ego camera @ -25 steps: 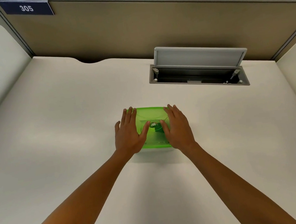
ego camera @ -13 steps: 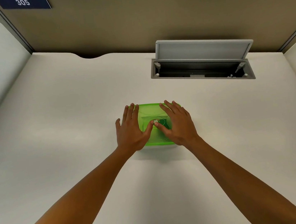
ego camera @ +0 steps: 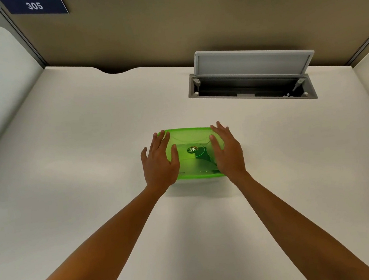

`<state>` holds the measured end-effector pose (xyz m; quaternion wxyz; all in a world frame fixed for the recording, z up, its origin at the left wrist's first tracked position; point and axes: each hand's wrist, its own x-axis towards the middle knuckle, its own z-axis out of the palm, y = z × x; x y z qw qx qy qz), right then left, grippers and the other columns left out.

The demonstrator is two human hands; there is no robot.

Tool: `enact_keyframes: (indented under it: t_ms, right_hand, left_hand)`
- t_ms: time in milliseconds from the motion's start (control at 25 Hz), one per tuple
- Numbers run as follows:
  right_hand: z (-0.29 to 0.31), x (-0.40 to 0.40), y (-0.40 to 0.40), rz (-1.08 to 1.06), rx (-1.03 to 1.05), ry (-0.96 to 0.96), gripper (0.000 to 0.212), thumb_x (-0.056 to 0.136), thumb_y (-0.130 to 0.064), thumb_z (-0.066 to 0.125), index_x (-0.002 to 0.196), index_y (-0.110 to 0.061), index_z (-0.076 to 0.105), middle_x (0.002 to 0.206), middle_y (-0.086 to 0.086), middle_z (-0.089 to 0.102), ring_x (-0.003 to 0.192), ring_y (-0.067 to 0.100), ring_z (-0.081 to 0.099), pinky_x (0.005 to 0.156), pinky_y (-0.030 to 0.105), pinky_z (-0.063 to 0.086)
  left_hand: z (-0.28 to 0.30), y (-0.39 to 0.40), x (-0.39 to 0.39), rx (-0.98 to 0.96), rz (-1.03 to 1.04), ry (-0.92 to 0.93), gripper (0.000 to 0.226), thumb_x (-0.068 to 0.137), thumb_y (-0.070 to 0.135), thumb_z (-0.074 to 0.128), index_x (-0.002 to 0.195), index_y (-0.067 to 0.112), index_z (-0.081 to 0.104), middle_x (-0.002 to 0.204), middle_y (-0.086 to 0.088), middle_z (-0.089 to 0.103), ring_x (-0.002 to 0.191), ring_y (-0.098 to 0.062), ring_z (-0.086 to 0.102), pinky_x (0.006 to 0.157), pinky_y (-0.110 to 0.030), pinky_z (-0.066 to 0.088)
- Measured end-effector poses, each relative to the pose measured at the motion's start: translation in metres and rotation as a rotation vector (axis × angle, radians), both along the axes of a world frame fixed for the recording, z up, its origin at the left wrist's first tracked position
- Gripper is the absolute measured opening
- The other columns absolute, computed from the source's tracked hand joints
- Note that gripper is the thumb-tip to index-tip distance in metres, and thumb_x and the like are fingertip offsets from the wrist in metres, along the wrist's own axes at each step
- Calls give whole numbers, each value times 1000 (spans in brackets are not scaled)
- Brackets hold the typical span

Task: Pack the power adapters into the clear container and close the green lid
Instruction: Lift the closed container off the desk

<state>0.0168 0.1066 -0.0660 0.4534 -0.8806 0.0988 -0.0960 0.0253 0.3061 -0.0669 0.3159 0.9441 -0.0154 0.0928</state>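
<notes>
Both hands flat on the translucent green plastic lid (ego camera: 192, 153), centre of frame.

Left hand (ego camera: 159, 164) lies palm-down on the lid's left end, fingers spread and extended, not curled around anything. Right hand (ego camera: 227, 151) does the same on the right end, thumb pointing inward. Lid sits on the clear rectangular container (ego camera: 198, 181), of which only a sliver shows under the near edge; container rests on the white desk (ego camera: 75, 154). Dark shapes show through the lid, possibly the power adapters, can't confirm. Open grey cable hatch (ego camera: 252, 76) upper right, blue "305" sign (ego camera: 34, 5) upper left.
</notes>
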Motion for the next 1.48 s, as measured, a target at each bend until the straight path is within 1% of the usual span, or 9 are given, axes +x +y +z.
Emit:
enact_keyframes:
  t_ms: [120,280,440,520,720,920,1160,1360,1480]
  right_hand:
    - [1,-5,0,-247,213,1,35,102,-31,45,130,-19,61,135,-3,63,128,16,55,107,37,46]
    - [-3,-5,1,-352,356,69,26,98,-32,51,112,-18,68,102,-9,68,107,19,64,86,28,48]
    - [-13,-14,5,-418,590,143,30,96,-39,51,117,-27,70,103,-19,68,108,11,61,99,31,47]
    - [-15,-10,8,-447,648,147,32,96,-38,51,121,-28,69,111,-15,69,114,13,61,102,32,47]
    - [-5,34,1,-480,639,119,35,97,-36,49,123,-24,69,120,-4,70,115,19,62,104,41,48]
    - [-1,95,-14,-511,592,110,35,99,-34,46,123,-22,68,115,-2,69,111,23,61,103,47,49]
    - [-8,134,-23,-531,506,63,36,100,-32,44,123,-19,68,104,-5,64,101,20,59,98,47,52]
    - [-4,157,-27,-487,437,54,38,102,-30,45,129,-13,65,124,9,68,113,27,61,100,36,50]
    - [-3,165,-24,-475,430,64,40,102,-32,44,132,-11,63,128,10,66,116,27,60,102,40,50]
  left_hand:
    - [-2,0,-5,-315,128,-61,41,99,19,46,137,14,57,145,1,55,131,-16,53,110,-38,38]
    - [-5,1,-8,-646,314,144,37,101,25,50,135,14,59,133,-1,64,123,-17,57,102,-26,41]
    - [-9,-1,-5,-1146,491,310,14,95,29,62,93,31,76,90,19,75,94,-4,67,86,-26,51]
    - [-8,-2,3,-1222,522,331,12,94,28,65,97,29,76,93,19,74,96,-4,67,79,-21,51]
    - [2,-12,54,-1237,488,333,28,93,27,65,118,15,73,106,8,73,98,-5,66,70,-18,49]
    - [2,-25,124,-1198,425,383,32,94,28,64,121,12,72,112,0,73,101,-15,66,82,-26,51]
    - [-14,-34,170,-1158,400,426,33,94,29,63,120,12,72,117,-5,73,108,-22,66,92,-34,52]
    - [-12,-35,193,-1244,461,458,32,92,25,67,119,9,71,114,-6,71,105,-25,64,99,-41,51]
    - [-6,-32,206,-1232,451,499,21,91,25,68,106,11,73,107,-7,69,102,-27,63,98,-42,50]
